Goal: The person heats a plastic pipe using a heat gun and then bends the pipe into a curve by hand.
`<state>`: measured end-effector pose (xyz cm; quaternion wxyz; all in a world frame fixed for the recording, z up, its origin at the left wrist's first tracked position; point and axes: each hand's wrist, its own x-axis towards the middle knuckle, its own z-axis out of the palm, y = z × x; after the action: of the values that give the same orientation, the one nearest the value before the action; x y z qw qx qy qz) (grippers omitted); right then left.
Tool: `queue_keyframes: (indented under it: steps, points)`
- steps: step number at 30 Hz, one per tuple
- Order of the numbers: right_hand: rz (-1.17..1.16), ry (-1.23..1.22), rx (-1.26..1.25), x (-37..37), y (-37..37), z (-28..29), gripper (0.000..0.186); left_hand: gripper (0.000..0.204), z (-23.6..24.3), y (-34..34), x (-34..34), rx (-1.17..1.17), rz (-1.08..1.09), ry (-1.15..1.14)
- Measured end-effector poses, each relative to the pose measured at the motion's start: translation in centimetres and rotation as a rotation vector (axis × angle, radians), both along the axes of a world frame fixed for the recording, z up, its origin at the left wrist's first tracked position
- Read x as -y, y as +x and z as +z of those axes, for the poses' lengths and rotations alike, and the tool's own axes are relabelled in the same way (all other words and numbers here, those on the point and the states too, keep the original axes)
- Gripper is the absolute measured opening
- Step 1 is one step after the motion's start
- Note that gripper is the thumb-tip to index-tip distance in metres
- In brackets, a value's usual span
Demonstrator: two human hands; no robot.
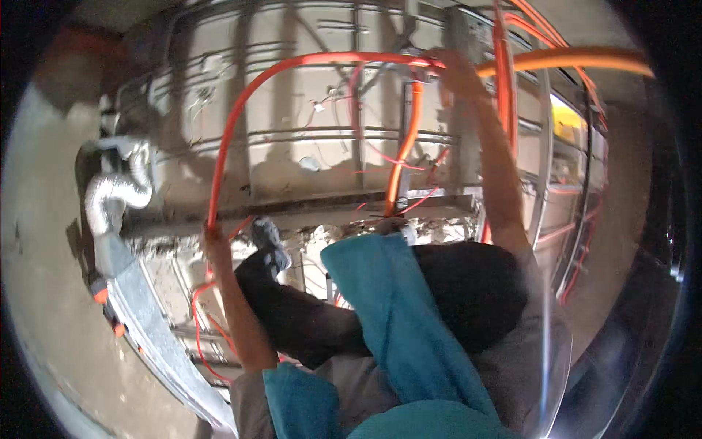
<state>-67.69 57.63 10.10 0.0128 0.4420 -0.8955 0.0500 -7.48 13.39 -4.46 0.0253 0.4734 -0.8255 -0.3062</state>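
A bright red flexible conduit (pixel 281 66) bends in a wide arch between my two hands. My left hand (pixel 214 245) is closed around its lower left part, beside my bent knee. At the top, my right hand (pixel 453 71), with the arm stretched far forward, is closed at the conduit's other end; motion blur and shade hide its fingers in part. Close below the right hand, an orange tube (pixel 411 139) hangs down toward a ledge. A thicker orange tube (pixel 563 58) runs off to the right from beside that hand.
Metal framing and thin pipes line the wall (pixel 292 110) ahead. A silver flexible duct (pixel 117 192) joins a long sheet-metal duct (pixel 161 322) at left. Upright red tubes (pixel 503 88) stand at right. A broken masonry ledge (pixel 314 238) lies near my shoe (pixel 269 238); teal cloth (pixel 387 300) hangs before me.
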Motion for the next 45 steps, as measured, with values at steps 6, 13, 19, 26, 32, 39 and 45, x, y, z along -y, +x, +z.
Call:
queue_keyframes:
  steps: [6, 13, 19, 26, 32, 39, 45]
  points:
    - [-0.014, -0.047, 0.086, -0.7, -1.0, 0.2, 0.03, 0.034, 0.8, -1.3, -0.7, 0.072, -0.021, -0.077]
    - [-0.109, 0.139, 0.172, 0.5, 0.0, 1.8, 0.029, 0.03, 3.0, -3.2, -1.4, 0.042, -0.039, -0.187]
    - [0.086, 0.153, 0.15, -1.7, -3.4, 0.1, 0.033, 0.032, 2.2, -2.6, -0.9, -0.032, -0.031, -0.113]
    - [0.157, -0.085, 0.113, 10.9, 4.7, 4.0, 0.033, 0.031, 2.0, -2.3, -1.2, -0.001, -0.091, -0.129]
    - [0.422, -0.133, 0.255, 22.1, 6.5, 1.5, 0.036, 0.034, 3.3, -3.4, -1.5, 0.098, -0.076, -0.141]
    - [0.749, 0.034, -0.014, 31.3, 9.6, -5.4, 0.033, 0.038, 3.9, -5.0, -1.2, 0.102, -0.145, -0.168]
    - [0.79, 0.212, -0.117, 34.6, 17.2, -3.1, 0.031, 0.043, 3.9, -3.8, -0.9, 0.144, -0.117, -0.085]
